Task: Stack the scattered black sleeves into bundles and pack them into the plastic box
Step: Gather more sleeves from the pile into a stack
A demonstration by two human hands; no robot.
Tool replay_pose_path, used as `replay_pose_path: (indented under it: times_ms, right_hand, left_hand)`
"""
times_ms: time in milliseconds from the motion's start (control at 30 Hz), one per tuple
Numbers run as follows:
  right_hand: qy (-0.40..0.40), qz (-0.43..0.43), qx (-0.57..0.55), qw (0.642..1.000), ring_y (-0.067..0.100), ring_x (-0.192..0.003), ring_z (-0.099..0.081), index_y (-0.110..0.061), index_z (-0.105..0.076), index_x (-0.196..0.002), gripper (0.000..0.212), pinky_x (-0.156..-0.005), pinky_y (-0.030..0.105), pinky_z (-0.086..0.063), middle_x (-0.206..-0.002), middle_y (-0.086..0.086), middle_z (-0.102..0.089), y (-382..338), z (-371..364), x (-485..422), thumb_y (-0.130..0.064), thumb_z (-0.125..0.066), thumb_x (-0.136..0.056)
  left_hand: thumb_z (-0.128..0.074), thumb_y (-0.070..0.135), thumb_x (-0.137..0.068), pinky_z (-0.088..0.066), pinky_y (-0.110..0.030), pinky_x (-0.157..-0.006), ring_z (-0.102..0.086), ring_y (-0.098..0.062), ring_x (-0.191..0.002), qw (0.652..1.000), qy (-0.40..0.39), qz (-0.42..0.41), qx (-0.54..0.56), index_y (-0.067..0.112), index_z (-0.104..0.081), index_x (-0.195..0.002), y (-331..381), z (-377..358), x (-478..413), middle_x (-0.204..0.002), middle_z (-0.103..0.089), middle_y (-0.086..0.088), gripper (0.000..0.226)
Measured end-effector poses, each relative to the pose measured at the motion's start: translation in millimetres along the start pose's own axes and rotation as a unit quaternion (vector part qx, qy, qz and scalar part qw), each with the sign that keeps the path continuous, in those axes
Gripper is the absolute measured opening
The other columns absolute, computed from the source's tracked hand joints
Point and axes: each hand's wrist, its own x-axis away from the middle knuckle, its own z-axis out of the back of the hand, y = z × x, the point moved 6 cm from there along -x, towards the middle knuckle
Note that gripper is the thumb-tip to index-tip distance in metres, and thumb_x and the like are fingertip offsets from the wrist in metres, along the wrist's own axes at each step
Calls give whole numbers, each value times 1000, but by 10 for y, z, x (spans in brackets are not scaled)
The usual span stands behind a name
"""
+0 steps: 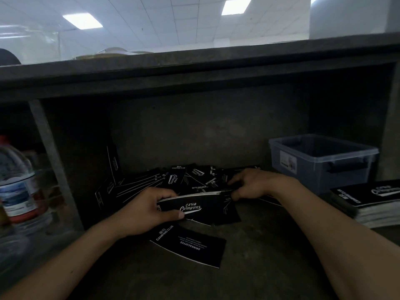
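Left hand (147, 211) grips one end of a bundle of black sleeves (194, 206), thumb across its front. The right hand (251, 184) pinches the other end with curled fingers. The bundle is held edge-up just above the surface (259, 245), with white "Club Camping" lettering on its face. Loose sleeves (184, 176) lie heaped behind it, and a single sleeve (190, 245) lies flat in front. Further right stands the translucent plastic box (303, 167), lid off; I cannot tell what is in it. A finished stack (368, 200) sits nearer, at the right edge.
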Motion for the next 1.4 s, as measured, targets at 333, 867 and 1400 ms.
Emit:
replay_pose_path:
  times_ms: [333,867,1400]
  right_hand:
    - [134,103,-224,960,6,-84,-66,-13,-79,-94,16,-78,8,-48,-92,2,-76,8,257,-10,-7,-80,-79]
    - [-71,137,-286,946,6,-96,-69,-26,-77,-101,17,-87,23,-51,-101,-4,-77,-528,200,33,-16,-68,-91]
    - [100,-15,-104,989,19,-106,-65,-13,-75,-106,49,-89,28,-52,-111,0,-71,-310,3,-540,-50,-79,-75]
  left_hand:
    - [-88,22,-73,-55,-18,-78,-71,-5,-91,998,55,6,-11,18,-67,-89,-35,29,-17,-102,-74,7,27]
    - [-92,3,-61,-55,-14,-75,-71,-8,-97,990,124,33,62,8,-58,-78,-147,163,-56,-106,-74,1,39]
    - [-82,11,-79,-60,-27,-77,-74,-18,-87,995,67,57,57,13,-73,-97,-141,94,-17,-94,-77,-5,20]
